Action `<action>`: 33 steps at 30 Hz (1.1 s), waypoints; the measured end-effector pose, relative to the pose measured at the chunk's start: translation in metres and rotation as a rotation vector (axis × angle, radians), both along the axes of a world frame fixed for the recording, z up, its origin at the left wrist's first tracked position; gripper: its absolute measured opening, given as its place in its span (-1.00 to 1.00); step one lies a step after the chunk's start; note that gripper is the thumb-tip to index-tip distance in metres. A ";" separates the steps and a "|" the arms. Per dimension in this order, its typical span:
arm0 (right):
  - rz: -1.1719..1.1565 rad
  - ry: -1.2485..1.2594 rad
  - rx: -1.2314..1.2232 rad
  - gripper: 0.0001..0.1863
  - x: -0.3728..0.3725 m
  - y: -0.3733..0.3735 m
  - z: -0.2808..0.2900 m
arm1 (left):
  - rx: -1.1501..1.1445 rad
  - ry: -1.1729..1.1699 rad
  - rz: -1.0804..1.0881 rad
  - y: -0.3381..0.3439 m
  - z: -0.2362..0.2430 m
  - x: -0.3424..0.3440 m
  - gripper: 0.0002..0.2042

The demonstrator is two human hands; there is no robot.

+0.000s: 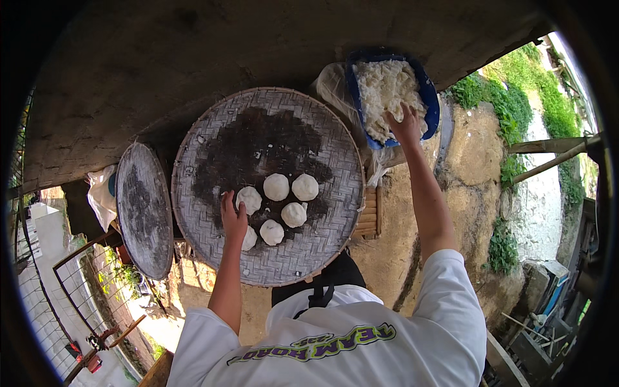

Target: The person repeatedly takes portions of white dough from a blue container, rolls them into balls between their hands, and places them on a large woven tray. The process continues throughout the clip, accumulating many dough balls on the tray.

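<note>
My left hand [233, 219] is at the left side of a round woven tray [219, 155], beside several white, rough dough balls [276, 187], its fingers apart at the nearest ball. The tray's middle has a dark, worn patch with white flecks. My right hand [403, 126] reaches into a blue tub [432, 103] of lumpy white dough-like mass [383, 84]; its fingers are apart on the surface of the mass, and their tips are partly hidden in it. A translucent plastic sheet [332, 87] lies under and beside the tub.
A second, narrower-looking woven tray [143, 209] stands at the left beside a white sack [102, 197]. A dark wall [193, 51] runs behind. Bamboo slats [367, 213] show by the tray. Wire fencing [71, 271] is at lower left, poles [548, 145] and plants at right.
</note>
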State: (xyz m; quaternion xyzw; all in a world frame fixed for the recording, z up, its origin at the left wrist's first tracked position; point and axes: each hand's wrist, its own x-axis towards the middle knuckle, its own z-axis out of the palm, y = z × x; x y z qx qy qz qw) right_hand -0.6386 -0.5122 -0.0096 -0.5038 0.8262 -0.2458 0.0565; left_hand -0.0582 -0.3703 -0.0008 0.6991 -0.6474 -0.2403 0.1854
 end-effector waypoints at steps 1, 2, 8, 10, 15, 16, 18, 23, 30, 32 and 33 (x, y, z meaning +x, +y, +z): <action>0.011 0.028 -0.035 -0.25 -0.010 -0.014 -0.010 | 0.060 0.053 0.088 0.011 0.007 0.000 -0.51; -0.037 0.025 0.003 -0.26 -0.015 -0.028 -0.020 | 0.062 0.121 0.167 0.021 0.014 0.000 -0.51; -0.005 -0.436 0.082 -0.24 0.002 -0.036 -0.036 | 0.285 0.412 0.470 0.087 0.049 -0.003 -0.55; -0.042 -0.333 -0.018 -0.23 0.016 -0.031 -0.031 | 0.322 0.461 0.535 0.099 0.057 -0.004 -0.55; -0.095 -0.409 0.093 -0.17 0.036 -0.040 -0.029 | 0.392 0.673 0.645 0.085 0.082 -0.041 -0.60; -0.147 -0.422 0.132 -0.17 0.034 -0.045 -0.032 | 0.412 0.700 0.700 0.075 0.088 -0.056 -0.61; -0.147 -0.503 0.191 -0.18 0.026 -0.056 -0.042 | 0.416 0.840 0.615 0.047 0.097 -0.094 -0.68; -0.312 -1.587 0.220 -0.51 -0.017 -0.061 -0.051 | 0.616 0.972 0.185 -0.031 0.099 -0.197 -0.74; -0.265 -2.088 -0.401 -0.44 -0.024 -0.030 0.029 | 0.903 1.605 0.371 -0.101 0.065 -0.357 -0.66; -0.199 -2.086 -0.505 -0.41 -0.007 -0.021 0.056 | 0.935 1.662 0.560 -0.123 0.057 -0.403 -0.63; -0.220 -2.087 -0.546 -0.40 0.003 -0.017 0.066 | 0.947 1.758 0.591 -0.135 0.053 -0.422 -0.59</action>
